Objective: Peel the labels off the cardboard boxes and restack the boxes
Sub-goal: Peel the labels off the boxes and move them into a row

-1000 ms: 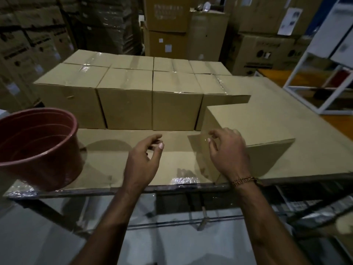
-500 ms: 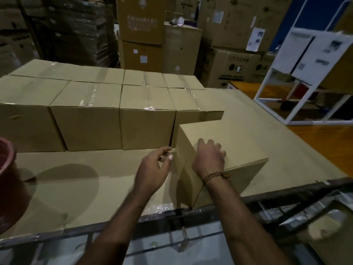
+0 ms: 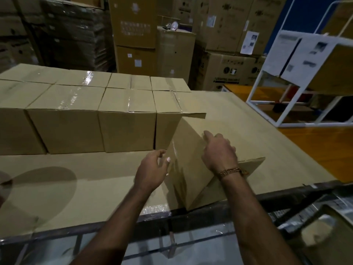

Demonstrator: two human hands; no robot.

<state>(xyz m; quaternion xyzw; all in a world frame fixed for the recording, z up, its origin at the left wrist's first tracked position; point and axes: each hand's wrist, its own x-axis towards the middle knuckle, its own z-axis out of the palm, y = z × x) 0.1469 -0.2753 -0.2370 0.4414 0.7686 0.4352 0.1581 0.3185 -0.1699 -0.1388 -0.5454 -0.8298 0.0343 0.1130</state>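
Observation:
A plain cardboard box (image 3: pixel 191 175) stands near the table's front edge, turned so one corner points at me. A glossy strip of tape runs down its left face. No label shows on the faces I can see. My right hand (image 3: pixel 219 152) rests on the top of the box, fingers spread toward the far edge. At the box's left face is my left hand (image 3: pixel 152 169), fingers loosely curled and thumb touching the cardboard, with nothing visible in it. Two rows of taped boxes (image 3: pixel 126 129) stand side by side behind.
The table (image 3: pixel 76 188) is covered with cardboard and has a metal front rail. A red bucket (image 3: pixel 3 180) barely shows at the left edge. A white frame rack (image 3: pixel 286 92) stands at the right. Large stacked cartons (image 3: pixel 133 25) fill the background.
My view swung right, so the bucket has slid almost out of frame. My left hand moved in to the box's left face. My right hand slid further onto the box top.

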